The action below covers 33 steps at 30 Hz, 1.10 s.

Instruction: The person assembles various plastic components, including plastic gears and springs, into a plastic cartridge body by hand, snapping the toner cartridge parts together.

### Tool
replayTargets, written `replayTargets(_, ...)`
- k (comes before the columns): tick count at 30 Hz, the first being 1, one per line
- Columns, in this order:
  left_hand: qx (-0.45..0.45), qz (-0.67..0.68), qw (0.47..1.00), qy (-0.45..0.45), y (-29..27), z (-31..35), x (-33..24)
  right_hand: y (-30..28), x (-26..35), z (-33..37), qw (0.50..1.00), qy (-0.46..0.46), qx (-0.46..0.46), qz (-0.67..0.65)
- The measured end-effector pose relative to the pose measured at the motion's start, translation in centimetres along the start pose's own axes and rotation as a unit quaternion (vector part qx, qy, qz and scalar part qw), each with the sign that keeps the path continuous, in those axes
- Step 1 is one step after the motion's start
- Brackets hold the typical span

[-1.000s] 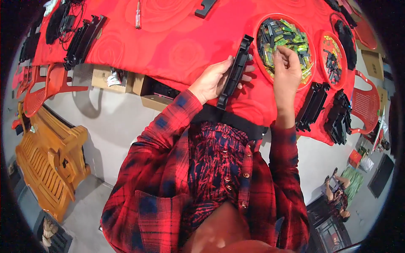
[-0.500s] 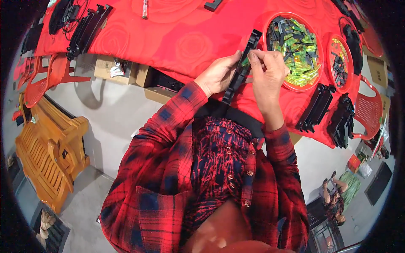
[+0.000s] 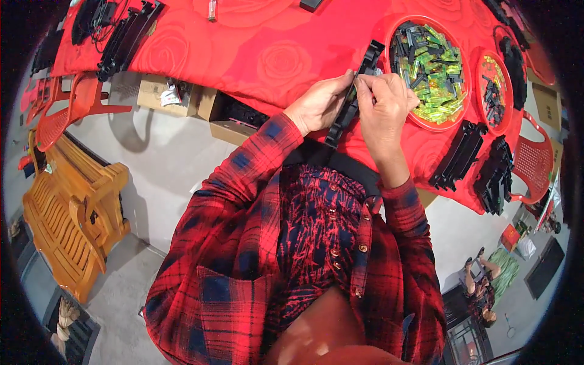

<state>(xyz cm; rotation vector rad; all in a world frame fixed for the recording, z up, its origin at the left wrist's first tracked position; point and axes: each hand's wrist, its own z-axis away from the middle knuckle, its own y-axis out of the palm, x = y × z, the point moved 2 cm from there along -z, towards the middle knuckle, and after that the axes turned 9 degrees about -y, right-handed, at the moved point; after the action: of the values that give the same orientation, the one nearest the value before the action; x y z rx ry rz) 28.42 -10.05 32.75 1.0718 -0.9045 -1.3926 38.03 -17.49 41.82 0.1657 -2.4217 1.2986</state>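
Observation:
A long black plastic strip [image 3: 342, 123] with notched ends slants across the edge of the red-covered table in front of me. My left hand [image 3: 317, 107] is closed around its middle, thumb along the upper side. Against the same part of the strip, my right hand [image 3: 385, 108] pinches with thumb and forefinger; whatever sits between those fingertips is hidden. Just right of that hand stands a round red basin [image 3: 467, 82], filled with small clear yellow-green pieces [image 3: 443, 109] and small black pieces [image 3: 415, 35].
A smaller red basin [image 3: 508, 97] with similar pieces stands farther right. Stacks of black strips lie near the right table edge [image 3: 459, 157] and at the far left [image 3: 128, 39]. Red plastic chairs, cardboard boxes [image 3: 234, 132] and a wooden bench [image 3: 73, 213] surround the table. A person [image 3: 483, 286] sits at lower right.
A green piece seen on the strip by my right fingertips is now covered by the fingers. My right fingers have curled in closer; the left hand keeps its hold.

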Motion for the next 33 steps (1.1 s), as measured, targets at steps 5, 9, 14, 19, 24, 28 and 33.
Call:
replayTargets(5,-0.03,-0.011,0.999,-0.003,0.3,0.1,0.0,-0.5,0.3,-0.1,1.0,-0.021,0.015,0.006)
replayTargets(9,-0.058,-0.028,0.998,0.008,-0.8,-0.5,0.2,-1.2,0.8,-0.6,0.994,-0.071,0.058,0.056)
replayTargets(14,-0.011,-0.02,1.0,-0.014,-1.2,-0.5,0.4,-2.0,1.5,-1.2,0.981,-0.119,0.116,0.103)
replayTargets(19,-0.059,-0.081,0.995,0.013,1.3,0.2,0.3,-1.9,2.0,-1.0,0.96,-0.152,0.169,0.166)
replayTargets(24,-0.082,-0.097,0.992,0.021,1.7,0.5,0.2,-1.5,2.0,-0.9,0.964,-0.13,0.162,0.166)
replayTargets(28,-0.035,-0.048,0.998,0.003,0.1,0.2,0.2,-0.9,1.3,-0.1,0.984,-0.093,0.085,0.127)
replayTargets(33,-0.01,-0.034,0.999,0.028,0.1,-0.1,0.2,-0.9,1.6,0.2,0.985,-0.092,0.066,0.128)
